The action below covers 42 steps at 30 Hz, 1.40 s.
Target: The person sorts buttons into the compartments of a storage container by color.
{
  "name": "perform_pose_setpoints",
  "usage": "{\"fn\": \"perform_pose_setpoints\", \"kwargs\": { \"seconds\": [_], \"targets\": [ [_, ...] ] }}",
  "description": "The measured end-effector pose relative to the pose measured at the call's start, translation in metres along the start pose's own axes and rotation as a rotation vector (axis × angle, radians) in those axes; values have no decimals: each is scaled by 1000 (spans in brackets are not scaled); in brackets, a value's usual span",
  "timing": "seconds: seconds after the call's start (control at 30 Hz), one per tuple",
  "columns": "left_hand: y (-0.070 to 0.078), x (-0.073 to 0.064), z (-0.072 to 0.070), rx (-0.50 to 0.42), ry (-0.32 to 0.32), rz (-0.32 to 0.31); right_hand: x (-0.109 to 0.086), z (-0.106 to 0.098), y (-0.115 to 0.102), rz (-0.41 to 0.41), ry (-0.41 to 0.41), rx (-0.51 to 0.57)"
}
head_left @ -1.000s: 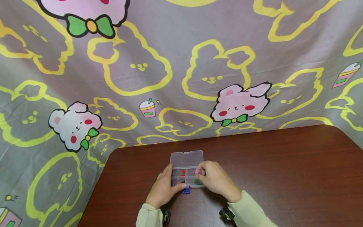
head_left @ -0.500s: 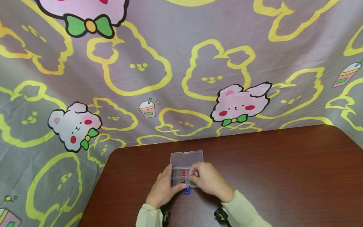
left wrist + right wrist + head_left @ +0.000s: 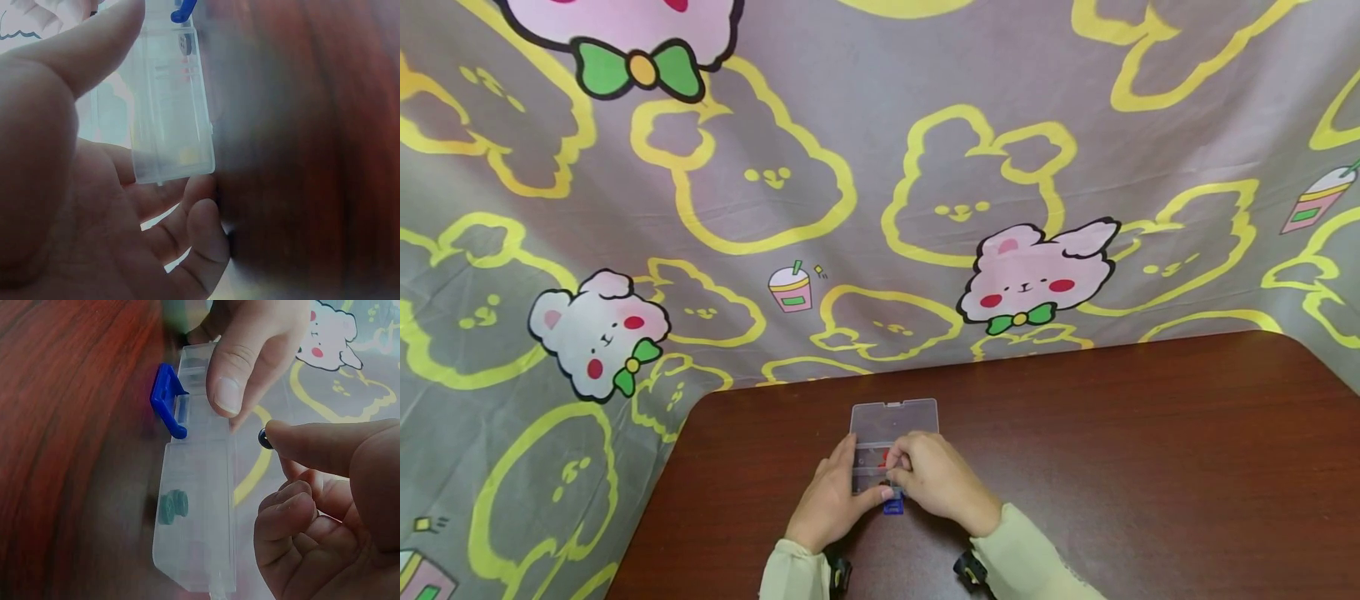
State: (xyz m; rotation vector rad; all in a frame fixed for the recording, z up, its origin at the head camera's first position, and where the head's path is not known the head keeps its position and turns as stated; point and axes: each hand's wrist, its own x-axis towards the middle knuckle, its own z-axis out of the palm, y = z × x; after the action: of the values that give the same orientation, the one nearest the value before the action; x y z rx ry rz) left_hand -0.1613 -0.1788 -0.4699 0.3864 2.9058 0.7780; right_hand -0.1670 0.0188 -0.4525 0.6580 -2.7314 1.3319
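Observation:
A clear divided plastic box (image 3: 871,471) stands on the table with its lid (image 3: 887,421) raised at the back. My left hand (image 3: 827,504) holds its left side, thumb by the front edge near the blue latch (image 3: 164,400). Between thumb and forefinger, my right hand (image 3: 940,483) pinches a small dark button (image 3: 265,439) above the box. Red pieces (image 3: 883,459) lie in a left rear compartment. Green buttons (image 3: 173,506) show through the front wall on the right. Through the box wall, the left wrist view shows a dark button (image 3: 185,44) and a blurred yellowish piece (image 3: 187,154).
The dark red-brown wooden table (image 3: 1112,450) extends far to the right of the box. Behind and at the left hangs a grey cloth (image 3: 880,167) printed with cartoon animals. A black wrist strap (image 3: 970,571) sits at the right sleeve.
My right hand has moved left, from the box's right compartments to beside the left ones. It now covers the purple and green pieces seen earlier. My left hand keeps its place.

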Motion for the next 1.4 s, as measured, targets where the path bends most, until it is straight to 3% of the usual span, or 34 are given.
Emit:
{"fn": "perform_pose_setpoints", "kwargs": {
  "seconds": [0.7, 1.4],
  "targets": [
    [0, 0, -1, -18, -18, -4, 6, 13, 2, 1, -22, -42],
    [2, -1, -1, 0, -14, -1, 5, 17, 1, 1, 15, -128]
  ]
}}
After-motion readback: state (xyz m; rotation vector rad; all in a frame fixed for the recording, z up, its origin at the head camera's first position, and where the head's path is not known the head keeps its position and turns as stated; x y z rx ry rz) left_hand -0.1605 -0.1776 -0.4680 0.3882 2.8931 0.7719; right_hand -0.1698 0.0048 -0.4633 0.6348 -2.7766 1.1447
